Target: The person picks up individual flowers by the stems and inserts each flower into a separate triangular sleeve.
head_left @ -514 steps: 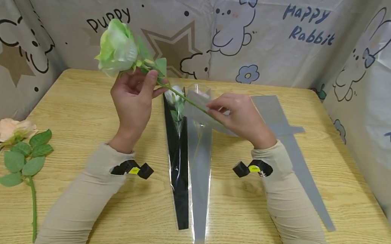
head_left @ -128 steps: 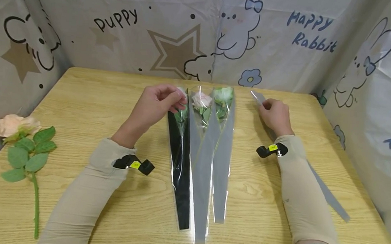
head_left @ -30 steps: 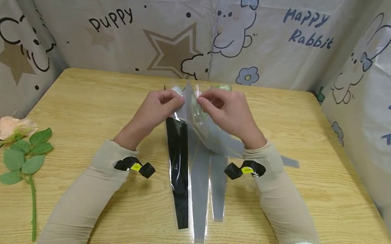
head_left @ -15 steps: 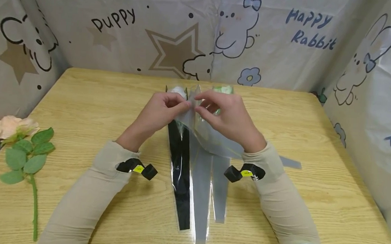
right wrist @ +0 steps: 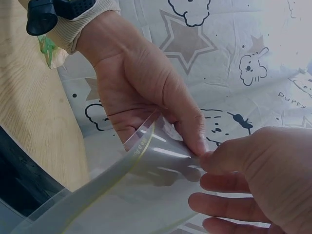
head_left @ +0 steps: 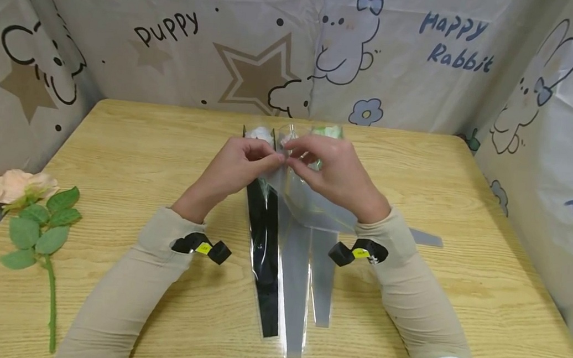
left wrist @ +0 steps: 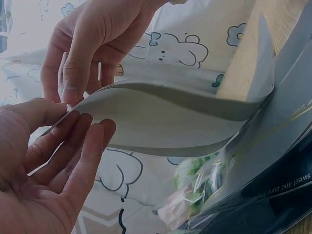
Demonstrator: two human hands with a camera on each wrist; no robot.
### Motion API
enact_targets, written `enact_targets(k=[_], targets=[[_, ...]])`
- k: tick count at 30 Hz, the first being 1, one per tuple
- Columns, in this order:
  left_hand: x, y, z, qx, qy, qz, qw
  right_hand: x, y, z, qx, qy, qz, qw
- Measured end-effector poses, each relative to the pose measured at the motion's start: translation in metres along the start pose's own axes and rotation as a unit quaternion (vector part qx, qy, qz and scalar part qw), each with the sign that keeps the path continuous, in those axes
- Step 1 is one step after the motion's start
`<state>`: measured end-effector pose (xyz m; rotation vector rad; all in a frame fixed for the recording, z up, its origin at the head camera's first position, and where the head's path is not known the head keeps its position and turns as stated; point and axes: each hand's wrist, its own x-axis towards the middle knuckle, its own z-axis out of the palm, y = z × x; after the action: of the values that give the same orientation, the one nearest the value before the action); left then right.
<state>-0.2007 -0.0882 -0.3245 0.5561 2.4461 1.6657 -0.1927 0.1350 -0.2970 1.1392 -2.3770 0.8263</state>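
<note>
A translucent grey flower sleeve [head_left: 321, 209] is held up over the middle of the table. My left hand [head_left: 240, 164] pinches its upper edge between thumb and fingers. Close against it, my right hand [head_left: 327, 165] has thumb and index finger at the same edge, the two thumbs meeting in the right wrist view. From the left wrist side, the sleeve [left wrist: 165, 117] shows as a bowed sheet. Beneath lie a black sleeve [head_left: 262, 266] with a white rose [head_left: 259, 134] and two grey sleeves, the right one with a green rose [head_left: 327, 131]. The held sleeve partly covers them.
An unwrapped peach rose [head_left: 13, 187] with a leafy stem lies on the wooden table [head_left: 156, 325] at the left. Printed cloth [head_left: 256, 44] walls stand at the back and both sides.
Seventeen seconds ago both hands held the green rose; it now lies in a grey sleeve. Over the last second my left hand has shifted right along the held sleeve, toward my right fingers.
</note>
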Motion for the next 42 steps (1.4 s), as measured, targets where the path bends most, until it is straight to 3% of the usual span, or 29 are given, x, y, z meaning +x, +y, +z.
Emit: enact_targets(k=[13, 31, 42], targets=[[-0.0001, 0.0017, 0.0004, 0.019, -0.003, -0.009, 0.9998, 0.0002, 0.0014, 0.0, 0.003, -0.012, 0.0, 0.9999], [-0.0029, 0.0014, 0.0002, 0.031, 0.005, 0.012, 0.9994, -0.001, -0.0005, -0.0018, -0.011, -0.01, -0.005, 0.9999], [-0.0019, 0.0012, -0.006, 0.012, -0.011, -0.018, 0.9997, -0.0008, -0.0034, -0.0041, -0.008, -0.017, -0.011, 0.9998]])
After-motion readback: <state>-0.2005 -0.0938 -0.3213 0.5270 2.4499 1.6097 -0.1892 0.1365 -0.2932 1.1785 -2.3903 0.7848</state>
